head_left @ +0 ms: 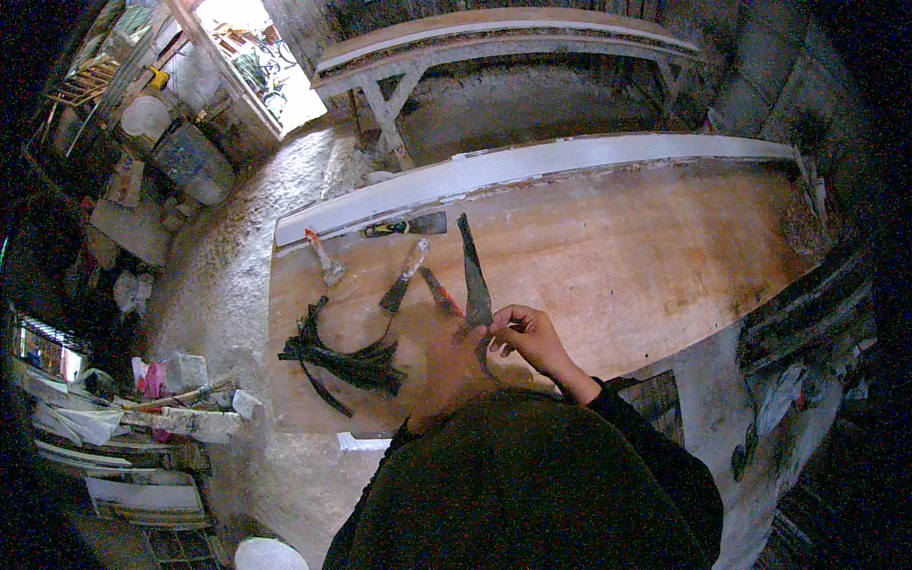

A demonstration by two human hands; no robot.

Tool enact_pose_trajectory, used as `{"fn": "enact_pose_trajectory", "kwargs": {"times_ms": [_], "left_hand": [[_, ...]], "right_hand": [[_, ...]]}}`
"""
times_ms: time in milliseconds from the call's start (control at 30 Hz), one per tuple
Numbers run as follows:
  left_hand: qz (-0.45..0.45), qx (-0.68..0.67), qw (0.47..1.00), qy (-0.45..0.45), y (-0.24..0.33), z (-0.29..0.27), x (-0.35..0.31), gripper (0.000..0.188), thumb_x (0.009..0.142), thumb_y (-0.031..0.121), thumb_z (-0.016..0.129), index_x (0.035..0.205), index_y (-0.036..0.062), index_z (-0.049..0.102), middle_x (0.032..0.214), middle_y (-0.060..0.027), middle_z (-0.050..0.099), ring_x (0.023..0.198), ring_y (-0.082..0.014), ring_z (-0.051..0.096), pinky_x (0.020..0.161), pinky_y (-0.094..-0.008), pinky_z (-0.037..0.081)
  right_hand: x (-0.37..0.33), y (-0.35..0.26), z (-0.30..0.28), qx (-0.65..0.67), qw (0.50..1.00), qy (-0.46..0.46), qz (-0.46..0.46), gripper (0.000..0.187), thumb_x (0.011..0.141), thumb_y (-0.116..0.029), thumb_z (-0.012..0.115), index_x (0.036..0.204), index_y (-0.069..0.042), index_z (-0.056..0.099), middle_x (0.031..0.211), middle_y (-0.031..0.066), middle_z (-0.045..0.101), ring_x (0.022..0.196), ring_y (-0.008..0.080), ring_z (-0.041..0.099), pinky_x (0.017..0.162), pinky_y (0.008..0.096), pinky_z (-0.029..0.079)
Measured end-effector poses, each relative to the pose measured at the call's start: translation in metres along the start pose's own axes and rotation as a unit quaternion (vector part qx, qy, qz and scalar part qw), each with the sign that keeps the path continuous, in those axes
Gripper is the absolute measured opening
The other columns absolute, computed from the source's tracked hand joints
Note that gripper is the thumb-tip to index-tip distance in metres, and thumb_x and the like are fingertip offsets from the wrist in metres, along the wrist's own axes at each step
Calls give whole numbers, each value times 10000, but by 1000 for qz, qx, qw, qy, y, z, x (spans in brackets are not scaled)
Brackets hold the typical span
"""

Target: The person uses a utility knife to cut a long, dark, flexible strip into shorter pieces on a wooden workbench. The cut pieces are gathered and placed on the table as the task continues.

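Observation:
A long dark strip [475, 275], narrow at its far end and wider toward me, stretches over the wooden table top from between my hands. The fingertips of my right hand [534, 340] pinch its near end. My left hand [451, 353] meets them there, closed on the same strip, though its fingers are partly hidden. Just beyond my left hand is a slim red and dark tool [442, 291]; whether that hand touches it I cannot tell. Left of my hands lies a loose bundle of dark strips [347, 356].
On the table [646, 256] are a scraper [408, 226], an orange-handled brush [325, 258] and a pale-handled brush [406, 275]. A long white board [532, 163] edges the far side. Behind stands a bench [513, 46]; a bucket [145, 116] and drum [193, 161] stand left.

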State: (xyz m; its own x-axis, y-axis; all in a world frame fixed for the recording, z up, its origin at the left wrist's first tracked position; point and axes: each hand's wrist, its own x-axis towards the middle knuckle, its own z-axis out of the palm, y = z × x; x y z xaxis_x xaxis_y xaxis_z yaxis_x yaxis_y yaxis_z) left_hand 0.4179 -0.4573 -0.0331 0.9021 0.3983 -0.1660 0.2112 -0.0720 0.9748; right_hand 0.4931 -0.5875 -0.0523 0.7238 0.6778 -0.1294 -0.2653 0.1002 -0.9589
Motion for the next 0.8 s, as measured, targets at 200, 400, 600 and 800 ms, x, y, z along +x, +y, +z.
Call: {"fn": "enact_pose_trajectory", "kwargs": {"times_ms": [200, 400, 600, 800], "left_hand": [[38, 28, 999, -10, -12, -5, 3, 162, 748, 115, 604, 864, 4, 585, 751, -62, 590, 668, -127, 525, 579, -258, 411], [11, 55, 998, -10, -8, -4, 2, 173, 743, 123, 610, 867, 3, 593, 741, -65, 596, 664, -133, 537, 582, -264, 420], [0, 40, 998, -55, -8, -9, 3, 202, 749, 140, 608, 900, 5, 596, 786, -69, 613, 709, -133, 559, 621, -255, 436], [-6, 30, 999, -45, -16, -6, 5, 189, 756, 128, 592, 898, 4, 594, 785, -64, 614, 708, -139, 563, 643, -261, 439]], "right_hand": [[-1, 1, 1, -78, 996, 14, -26, 64, 778, -97, 573, 794, -41, 547, 669, 5, 555, 560, 82, 550, 454, 193, 432], [0, 4, -2, -139, 989, 12, -42, 70, 776, -103, 576, 767, -38, 553, 644, -11, 538, 528, 53, 515, 436, 183, 413], [-2, -1, -2, -164, 985, 5, -47, 74, 767, -94, 582, 742, -32, 552, 644, -13, 531, 521, 46, 502, 438, 177, 410], [-3, -2, 2, -166, 984, 19, -63, 67, 756, -75, 586, 740, -29, 541, 647, -10, 530, 526, 41, 493, 443, 178, 414]]}}
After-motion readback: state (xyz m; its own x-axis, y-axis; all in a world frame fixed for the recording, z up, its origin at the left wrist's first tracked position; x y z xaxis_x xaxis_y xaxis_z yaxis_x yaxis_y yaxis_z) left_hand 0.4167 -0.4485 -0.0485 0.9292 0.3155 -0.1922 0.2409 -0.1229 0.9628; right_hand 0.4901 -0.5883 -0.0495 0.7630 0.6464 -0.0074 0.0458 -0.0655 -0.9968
